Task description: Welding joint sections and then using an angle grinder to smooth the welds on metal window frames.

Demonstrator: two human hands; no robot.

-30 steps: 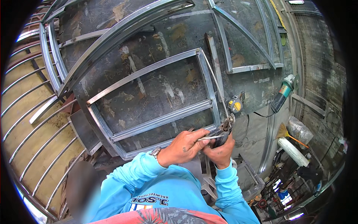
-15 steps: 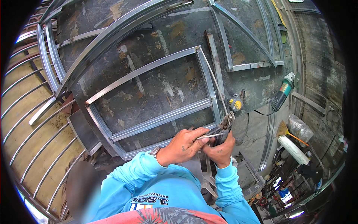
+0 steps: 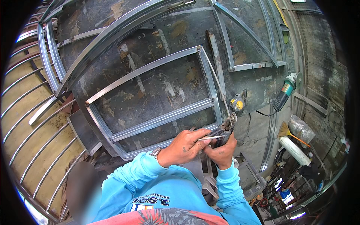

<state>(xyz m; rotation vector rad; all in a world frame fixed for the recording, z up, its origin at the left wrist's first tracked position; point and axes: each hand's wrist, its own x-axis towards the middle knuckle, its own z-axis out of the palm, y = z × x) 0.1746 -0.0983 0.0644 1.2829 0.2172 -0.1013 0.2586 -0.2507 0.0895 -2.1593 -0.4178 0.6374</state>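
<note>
My right hand (image 3: pixel 222 150) is wrapped round the dark handle of a welding electrode holder (image 3: pixel 229 123). From its metal jaws a long thin welding rod (image 3: pixel 217 80) runs up and to the left, passing over the right side of a steel frame (image 3: pixel 150 127). Close against it, my left hand (image 3: pixel 184 147) is closed, a short pale thin rod (image 3: pixel 210 138) showing between thumb and fingers and reaching across the holder. The frame lies flat on the dark metal worktop, with a curved top bar and a crossbar. Some of my left fingers are hidden.
A yellow and black tape measure (image 3: pixel 237 102) sits just beyond the holder. Farther right lies a green angle grinder (image 3: pixel 287 92) with its cord. A long curved steel bar (image 3: pixel 101 41) and another frame (image 3: pixel 257 65) occupy the far worktop. Curved metal bars (image 3: pixel 33 123) stand at left.
The electrode holder's jaws have shifted slightly down, and the long rod with them. Both hands keep their grips in nearly the same place.
</note>
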